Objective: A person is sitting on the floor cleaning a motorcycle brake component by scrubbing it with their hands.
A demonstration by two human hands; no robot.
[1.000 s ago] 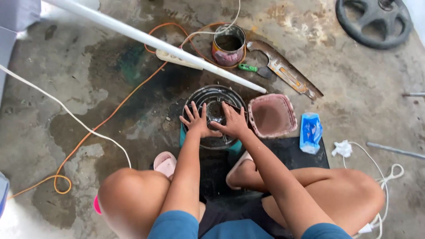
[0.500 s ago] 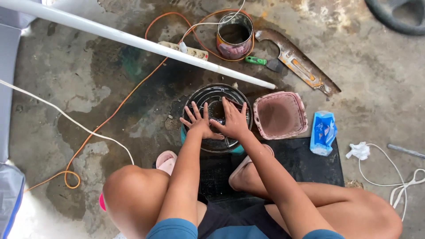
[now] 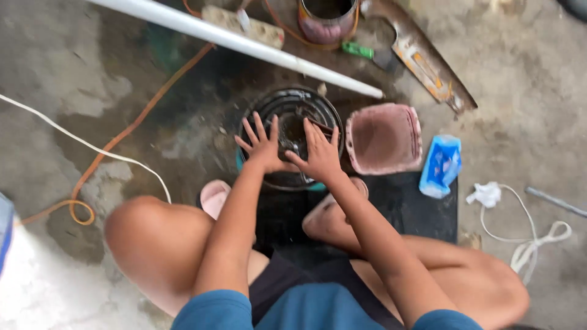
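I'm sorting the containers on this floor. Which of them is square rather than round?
The pink tub right of the hands: squarish with rounded corners. The dark pan under both hands and the can at the top edge are round.

Blue short sleeves, dark shorts, bare legs, pink slippers [image 3: 215,197] on both feet.

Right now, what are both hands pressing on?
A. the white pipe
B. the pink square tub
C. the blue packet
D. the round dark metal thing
D: the left hand and right hand lie spread flat on the round dark metal thing; the pink square tub sits untouched beside it.
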